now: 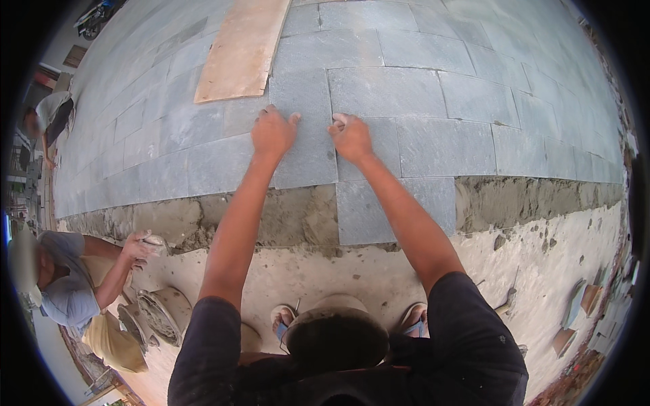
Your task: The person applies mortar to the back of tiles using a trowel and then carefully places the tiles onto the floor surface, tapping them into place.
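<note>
A grey rectangular stone tile (305, 159) lies lengthwise in the paving in front of me, between my two hands. At its left edge is my left hand (272, 134), fingers loosely bent and thumb held apart over the tile. My right hand (352, 141) is at the tile's right edge with thumb and fingers drawn together; whatever they may pinch is too small to make out. Another grey tile (369, 215) juts toward me over the mortar bed (298, 213), partly behind my right forearm.
A flat wooden board (244, 51) lies on the paving ahead. A bucket (338, 304) stands between my feet. At left, a co-worker (74, 271) holds a mortar-covered object beside other buckets (166, 314). Another person (51, 118) bends farther off. Tile pieces (575, 301) lie at right.
</note>
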### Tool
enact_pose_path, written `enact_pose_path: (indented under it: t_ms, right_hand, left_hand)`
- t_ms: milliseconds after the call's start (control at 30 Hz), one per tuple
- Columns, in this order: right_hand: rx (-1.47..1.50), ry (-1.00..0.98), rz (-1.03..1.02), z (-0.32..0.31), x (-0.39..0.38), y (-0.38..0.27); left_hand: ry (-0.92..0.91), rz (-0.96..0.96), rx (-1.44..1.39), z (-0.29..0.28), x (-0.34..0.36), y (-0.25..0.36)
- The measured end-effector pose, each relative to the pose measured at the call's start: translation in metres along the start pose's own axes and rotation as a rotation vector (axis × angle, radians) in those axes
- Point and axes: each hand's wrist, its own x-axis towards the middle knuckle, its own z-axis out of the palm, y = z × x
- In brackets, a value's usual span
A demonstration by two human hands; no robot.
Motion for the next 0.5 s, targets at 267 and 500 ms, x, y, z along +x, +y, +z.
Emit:
enact_pose_path:
  t_ms: [267,500]
  right_hand:
    - [-0.121,-0.007,-0.034,0.004,-0.05,-0.008]
    - [-0.118,-0.026,-0.002,0.002,-0.052,-0.008]
  left_hand:
    - [-0.223,-0.262,-0.054,0.018,0.03,0.055]
    - [-0.238,-0.309,0.0,0.032,0.039,0.067]
